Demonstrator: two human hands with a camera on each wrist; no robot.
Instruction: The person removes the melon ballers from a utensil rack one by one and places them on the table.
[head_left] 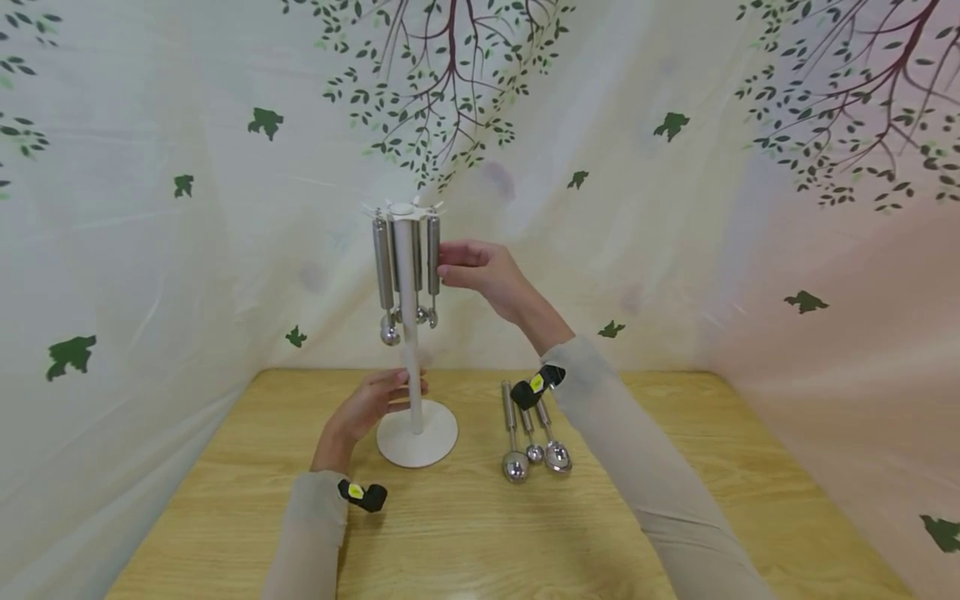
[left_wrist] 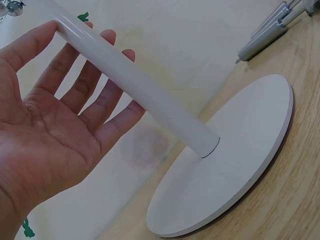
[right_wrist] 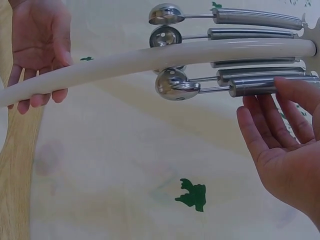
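A white stand (head_left: 412,350) with a round base (head_left: 416,452) stands upright on the table. Several metal scoops (head_left: 382,267) with round bowls hang from its top ring. My left hand (head_left: 367,404) loosely holds the lower pole; in the left wrist view the thumb touches the front and the fingers (left_wrist: 102,105) curve behind. Higher up, my right hand (head_left: 487,271) pinches the handle of the rightmost hanging scoop (right_wrist: 252,88) between thumb and fingers. That scoop's top end is by the ring; whether it bears its weight there I cannot tell.
Several more metal scoops (head_left: 515,467) lie side by side on the wooden table (head_left: 450,533), right of the base, with handles pointing away. A pale curtain (head_left: 202,275) printed with leaves and branches hangs behind the table and along both sides.
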